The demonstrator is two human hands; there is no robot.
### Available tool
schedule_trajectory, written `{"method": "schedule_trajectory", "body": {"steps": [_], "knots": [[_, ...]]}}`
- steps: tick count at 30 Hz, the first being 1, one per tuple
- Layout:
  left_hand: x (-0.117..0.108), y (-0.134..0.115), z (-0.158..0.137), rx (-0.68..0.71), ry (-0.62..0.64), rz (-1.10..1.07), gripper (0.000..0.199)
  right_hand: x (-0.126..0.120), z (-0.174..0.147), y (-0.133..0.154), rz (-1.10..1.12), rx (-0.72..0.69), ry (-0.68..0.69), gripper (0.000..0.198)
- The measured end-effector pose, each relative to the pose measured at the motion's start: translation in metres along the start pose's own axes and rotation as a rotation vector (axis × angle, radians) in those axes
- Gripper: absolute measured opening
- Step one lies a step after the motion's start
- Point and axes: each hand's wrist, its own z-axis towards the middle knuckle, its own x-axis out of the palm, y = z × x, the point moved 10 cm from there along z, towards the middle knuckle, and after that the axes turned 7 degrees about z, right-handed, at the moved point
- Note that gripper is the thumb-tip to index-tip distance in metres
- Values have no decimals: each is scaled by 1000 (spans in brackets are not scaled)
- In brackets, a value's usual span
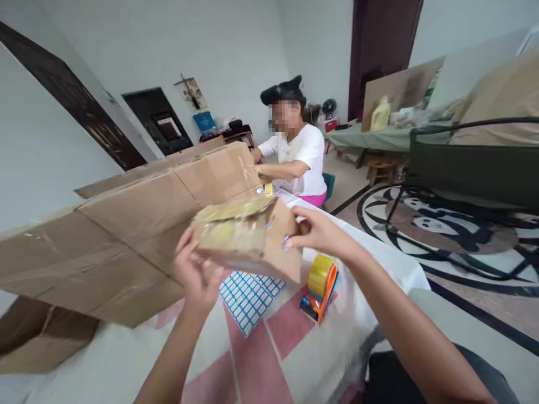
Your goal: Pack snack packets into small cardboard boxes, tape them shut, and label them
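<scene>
A taped cardboard box (236,238) is held tilted above the table. My left hand (196,275) grips its left end, with the thumb low on the near side. At the right end, my right hand (315,233) has its fingers curled against the cardboard and the thumb at a small blue-edged label (286,242). Below the box lies a sheet of blue-bordered labels (252,300), partly covered by it. An orange tape dispenser (320,292) with a yellowish tape roll rests on the table to the right of the sheet.
Stacked cardboard boxes (138,207) form a wall along the left and far side. An open carton (46,336) is at lower left. Across the table (362,275) a person (301,148) in a white top sits with hands at the boxes. A dark-framed piece of furniture (471,174) stands right.
</scene>
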Motion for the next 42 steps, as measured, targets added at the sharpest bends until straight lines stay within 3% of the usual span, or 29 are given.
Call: {"method": "schedule_trajectory", "body": {"steps": [3,6,9,12,15,18,21,24,27,30,33,35,37,39,41,42], "knots": [[107,-7,26,-79,215,-127,64,-85,-17,-34,-54,76,-137,43],[200,-20,44,-36,368,-175,63,-149,-43,-79,-24,165,-287,48],[276,-23,47,4,490,-209,66,-178,-70,-131,31,244,-402,51],[333,-11,35,2,581,-211,72,-179,-86,-178,24,300,-470,50],[373,10,17,-37,657,-181,78,-171,-88,-217,-45,334,-510,45],[397,32,5,-92,685,-126,75,-169,-81,-247,-139,364,-535,39],[407,46,8,-147,694,-58,70,-172,-65,-264,-212,375,-514,35],[397,51,15,-228,685,34,72,-169,-43,-270,-261,375,-466,29],[347,41,5,-273,651,103,73,-153,-20,-270,-309,382,-415,20],[252,29,-36,-223,636,121,63,-138,-7,-257,-407,403,-433,24],[108,54,-100,-280,575,221,40,-131,-3,-225,-536,437,-508,50],[-7,92,-143,-401,498,347,30,-126,3,-194,-619,448,-561,66],[-130,136,-175,-560,374,516,31,-102,20,-149,-772,371,-563,64],[-244,178,-193,-704,260,680,34,-37,48,-100,-858,163,-430,47],[-335,216,-195,-805,171,837,44,68,69,-57,-740,-53,-209,26],[-368,235,-191,-836,154,903,51,130,76,-42,-615,-105,-90,21]]}}
